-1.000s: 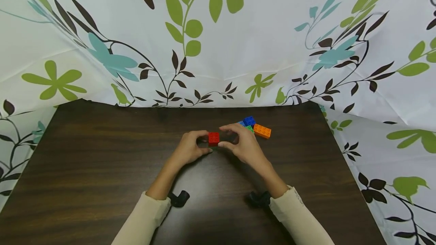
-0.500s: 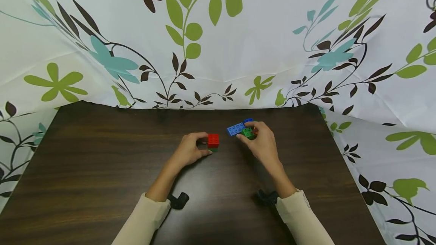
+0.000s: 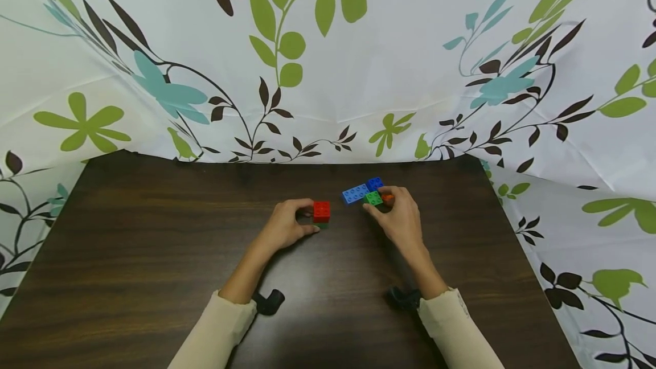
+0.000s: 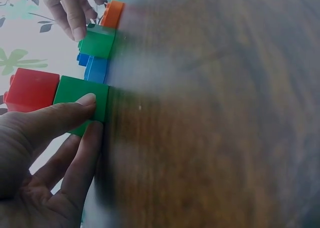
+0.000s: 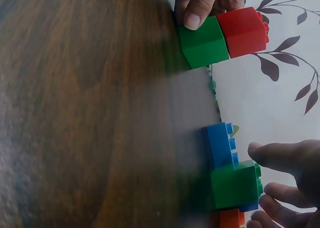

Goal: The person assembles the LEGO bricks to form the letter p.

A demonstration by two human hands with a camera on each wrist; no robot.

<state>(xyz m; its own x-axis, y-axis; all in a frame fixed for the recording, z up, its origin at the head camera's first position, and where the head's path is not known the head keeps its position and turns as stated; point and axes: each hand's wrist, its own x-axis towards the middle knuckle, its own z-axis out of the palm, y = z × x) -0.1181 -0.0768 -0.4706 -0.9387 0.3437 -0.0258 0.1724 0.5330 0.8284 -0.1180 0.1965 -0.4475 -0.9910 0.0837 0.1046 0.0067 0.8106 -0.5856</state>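
My left hand [image 3: 284,224] pinches a green brick [image 4: 82,100] between thumb and fingers on the dark table. A red brick [image 3: 322,211] is stacked on top of that green one. To the right, my right hand [image 3: 402,221] hovers beside a second green brick [image 5: 235,185], its thumb and fingers spread near the studs without gripping it. Around this brick lie a light blue brick [image 3: 355,193], a darker blue brick [image 3: 374,183] and an orange brick [image 4: 113,14], which the right hand partly covers in the head view.
The wooden table [image 3: 154,255] ends at a white leaf-patterned cloth [image 3: 328,101] hanging behind it and along the sides. A black wrist mount [image 3: 269,302] sits by the left cuff, another [image 3: 403,299] by the right.
My right hand has moved from the red brick rightward to the second green brick, uncovering the light blue brick. My left hand keeps its grip in the same spot.
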